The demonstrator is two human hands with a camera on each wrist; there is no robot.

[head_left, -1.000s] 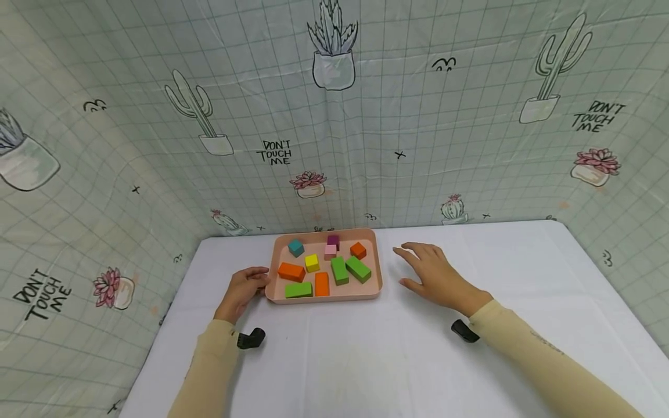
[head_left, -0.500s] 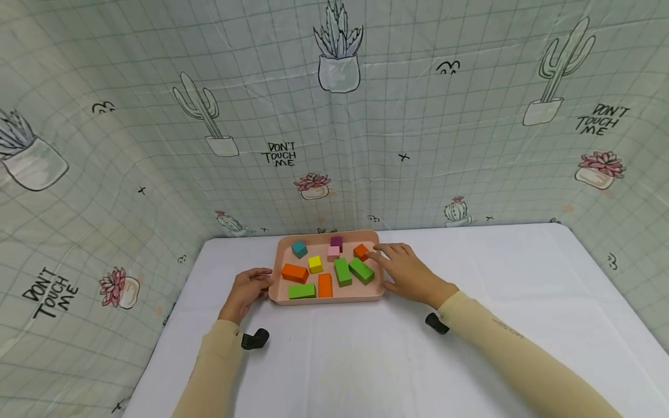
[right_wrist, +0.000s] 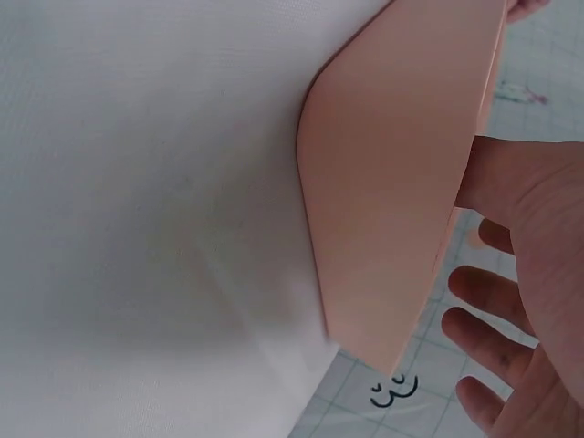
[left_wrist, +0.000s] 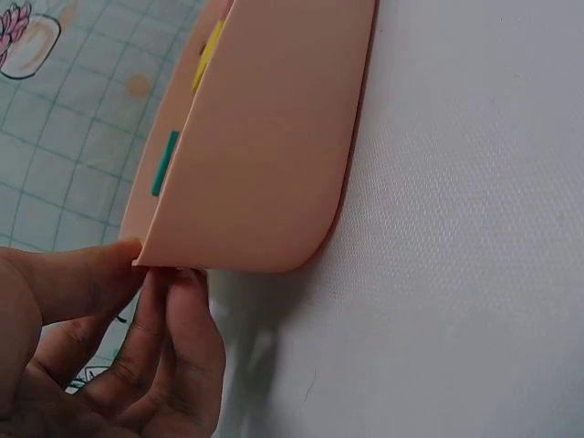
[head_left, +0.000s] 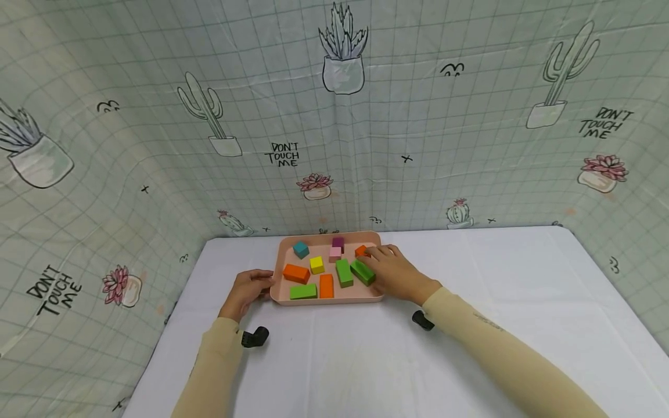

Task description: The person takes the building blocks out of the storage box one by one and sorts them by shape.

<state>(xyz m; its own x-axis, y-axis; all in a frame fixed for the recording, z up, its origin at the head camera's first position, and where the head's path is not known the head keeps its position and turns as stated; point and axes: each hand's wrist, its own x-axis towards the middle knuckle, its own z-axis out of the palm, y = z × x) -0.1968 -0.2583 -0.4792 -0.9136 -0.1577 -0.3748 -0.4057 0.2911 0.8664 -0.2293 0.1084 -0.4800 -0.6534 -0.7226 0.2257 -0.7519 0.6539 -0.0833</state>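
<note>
Right now, the pink tray (head_left: 343, 294) lies on the table (head_left: 340, 360) between the two hands, with small colored blocks (head_left: 316, 265) in it. At one end, the left hand (head_left: 248, 293) pinches it between thumb and fingers. Over the opposite end, the right hand (head_left: 399, 274) has its fingers spread near an orange cube (head_left: 360, 251) and a green block (head_left: 363, 271); whether they touch either, I cannot tell.
</note>
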